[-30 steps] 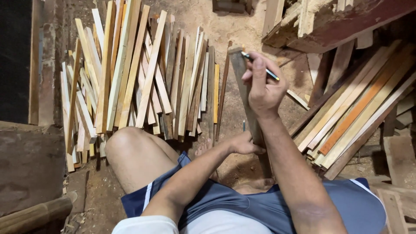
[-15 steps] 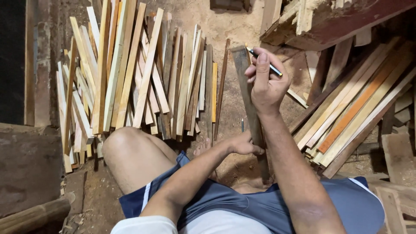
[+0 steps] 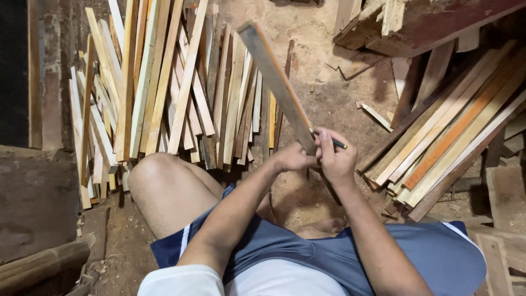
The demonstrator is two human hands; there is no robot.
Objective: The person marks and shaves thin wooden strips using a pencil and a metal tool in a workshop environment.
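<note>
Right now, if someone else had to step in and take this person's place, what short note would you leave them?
Left hand: gripping the grey wooden slat near its lower end, slat tilted up and away over the floor.
Right hand: holding a green pencil with its tip at the slat's edge.
Around: a pile of pale wood strips on the left, a stack of longer slats on the right, sawdust underfoot.
Done: slat picked up. No pencil mark is visible.
Left: I cannot tell from this view.
</note>
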